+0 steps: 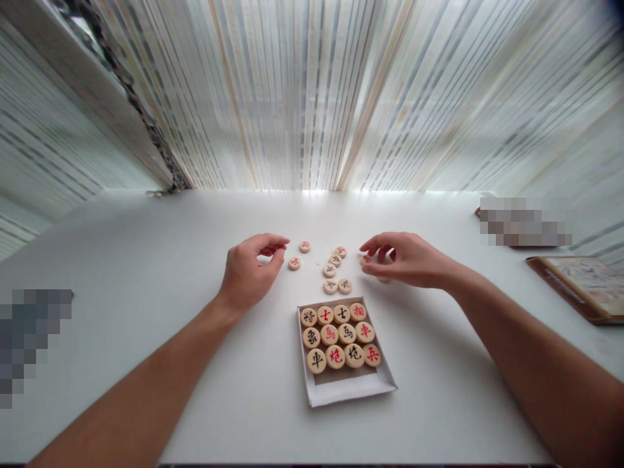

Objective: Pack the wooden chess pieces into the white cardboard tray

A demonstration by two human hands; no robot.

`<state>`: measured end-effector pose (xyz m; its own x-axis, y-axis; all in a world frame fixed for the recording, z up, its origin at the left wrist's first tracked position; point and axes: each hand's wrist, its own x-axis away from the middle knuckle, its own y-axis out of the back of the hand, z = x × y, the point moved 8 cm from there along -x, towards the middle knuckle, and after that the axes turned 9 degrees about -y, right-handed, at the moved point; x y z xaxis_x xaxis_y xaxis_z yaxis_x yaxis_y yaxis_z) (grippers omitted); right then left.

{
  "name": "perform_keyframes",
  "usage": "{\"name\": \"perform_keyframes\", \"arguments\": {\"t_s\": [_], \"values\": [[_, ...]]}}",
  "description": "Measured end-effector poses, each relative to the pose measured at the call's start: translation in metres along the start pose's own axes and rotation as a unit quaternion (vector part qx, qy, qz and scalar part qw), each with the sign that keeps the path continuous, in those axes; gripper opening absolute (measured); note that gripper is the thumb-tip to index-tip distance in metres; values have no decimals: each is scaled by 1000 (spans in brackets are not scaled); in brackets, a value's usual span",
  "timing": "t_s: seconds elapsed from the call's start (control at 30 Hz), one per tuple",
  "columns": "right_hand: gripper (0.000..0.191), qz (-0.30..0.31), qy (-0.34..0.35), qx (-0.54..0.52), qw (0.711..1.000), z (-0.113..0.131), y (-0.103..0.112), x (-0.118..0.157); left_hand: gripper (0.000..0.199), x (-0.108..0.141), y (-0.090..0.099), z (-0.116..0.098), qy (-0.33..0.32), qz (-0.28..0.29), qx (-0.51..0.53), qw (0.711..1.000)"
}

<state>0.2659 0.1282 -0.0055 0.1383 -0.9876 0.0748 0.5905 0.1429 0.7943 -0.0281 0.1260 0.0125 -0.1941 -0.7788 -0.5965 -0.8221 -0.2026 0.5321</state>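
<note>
My left hand (253, 270) hovers at the left of the loose pieces with curled fingers, a gap between thumb and fingertips and nothing in it. Close by lie two red-lettered xiangqi pieces (294, 263). My right hand (402, 260) has thumb and forefinger on either side of another red-lettered xiangqi piece (366, 260), partly covered by the hand. Below that palm, one more piece (385, 279) is mostly hidden. Between the hands, several loose pieces (330, 270) lie on the table. Nearer me, a shallow white box (341, 392) holds three rows of red and black pieces, its front strip bare.
A white table (234, 416) carries everything. At the right lie a brown-edged flat box (580, 289) and a blurred-out item (526, 224) behind it. Another blurred item (32, 341) is at the left edge. Striped curtains (292, 97) hang behind the table.
</note>
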Motion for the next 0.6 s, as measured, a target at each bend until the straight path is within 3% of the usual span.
{"name": "perform_keyframes", "arguments": {"t_s": [0.17,0.33,0.47,0.6], "values": [[29,21,0,48,999,1,-3,0,23,3,-3,-3,14,12,8,1000],[17,-46,31,52,997,14,-1,2,22,7,-6,-13,13,24,29,999],[17,-91,57,-55,993,35,1,13,23,13,-14,-23,46,41,132,989],[22,-91,123,-161,975,69,-3,33,25,22,-30,-38,112,91,289,946]]}}
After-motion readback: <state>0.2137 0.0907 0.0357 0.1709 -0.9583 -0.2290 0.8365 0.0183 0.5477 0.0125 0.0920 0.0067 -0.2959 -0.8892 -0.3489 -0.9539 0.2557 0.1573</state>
